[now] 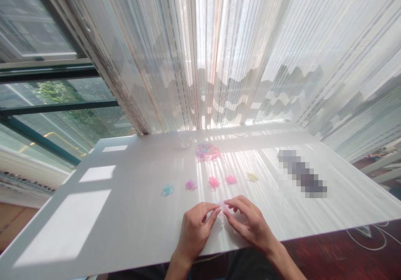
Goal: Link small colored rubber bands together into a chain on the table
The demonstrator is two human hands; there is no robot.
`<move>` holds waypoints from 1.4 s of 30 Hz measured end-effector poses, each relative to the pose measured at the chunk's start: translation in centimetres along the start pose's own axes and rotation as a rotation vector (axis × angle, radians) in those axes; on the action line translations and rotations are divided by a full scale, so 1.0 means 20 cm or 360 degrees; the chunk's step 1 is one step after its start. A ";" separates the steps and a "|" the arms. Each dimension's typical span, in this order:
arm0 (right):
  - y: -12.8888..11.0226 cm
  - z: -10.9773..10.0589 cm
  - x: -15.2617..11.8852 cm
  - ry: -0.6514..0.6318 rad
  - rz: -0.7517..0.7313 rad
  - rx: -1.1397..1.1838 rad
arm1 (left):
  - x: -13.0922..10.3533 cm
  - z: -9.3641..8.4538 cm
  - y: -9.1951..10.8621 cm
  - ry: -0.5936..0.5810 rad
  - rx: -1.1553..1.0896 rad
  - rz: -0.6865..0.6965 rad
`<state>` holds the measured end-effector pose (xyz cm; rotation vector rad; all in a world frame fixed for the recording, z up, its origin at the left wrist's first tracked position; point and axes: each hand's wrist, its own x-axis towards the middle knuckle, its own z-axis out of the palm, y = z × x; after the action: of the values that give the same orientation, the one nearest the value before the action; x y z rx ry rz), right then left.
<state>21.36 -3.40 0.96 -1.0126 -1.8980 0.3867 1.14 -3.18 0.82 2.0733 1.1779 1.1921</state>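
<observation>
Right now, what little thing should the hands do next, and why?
Maybe the left hand and right hand should gently tease apart the small pale clump between them: its strands look bunched, while the teal pile and yellow pile beyond each show mainly one colour.

- Pale pink-and-lilac tangle of thin, stringy loops (222, 208): between the fingertips of the left hand (196, 225) and right hand (250, 220), partly hidden.
- Mixed pink, purple and blue heap of thin loops (208, 152): the largest, spread loosely beyond a row of small piles.
- Row of separate, tangled piles, left to right: turquoise stringy pile (168, 189), purple stringy pile (190, 185), deep-pink stringy pile (214, 182), bright-pink compact pile (231, 179), pale-yellow stringy pile (252, 176).
</observation>
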 end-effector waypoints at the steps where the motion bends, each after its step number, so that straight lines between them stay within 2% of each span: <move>1: 0.00 0.00 0.00 -0.0001 -0.0002 0.0006 | 0.00 0.00 0.00 -0.0002 -0.0008 0.0004; 17: -0.02 -0.01 0.02 0.0047 -0.0006 0.0052 | 0.00 -0.01 0.03 -0.0131 0.0057 -0.0109; 33: -0.03 -0.02 0.02 0.0005 0.0030 0.0076 | 0.01 -0.01 0.03 -0.0089 0.0067 -0.0047; 42: -0.03 -0.02 0.03 -0.0087 0.0024 0.0126 | 0.00 -0.01 0.03 -0.0105 0.0086 -0.0050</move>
<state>21.23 -3.38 1.86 -0.9731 -1.9093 0.4989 1.31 -3.47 1.45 2.1092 1.2200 1.0802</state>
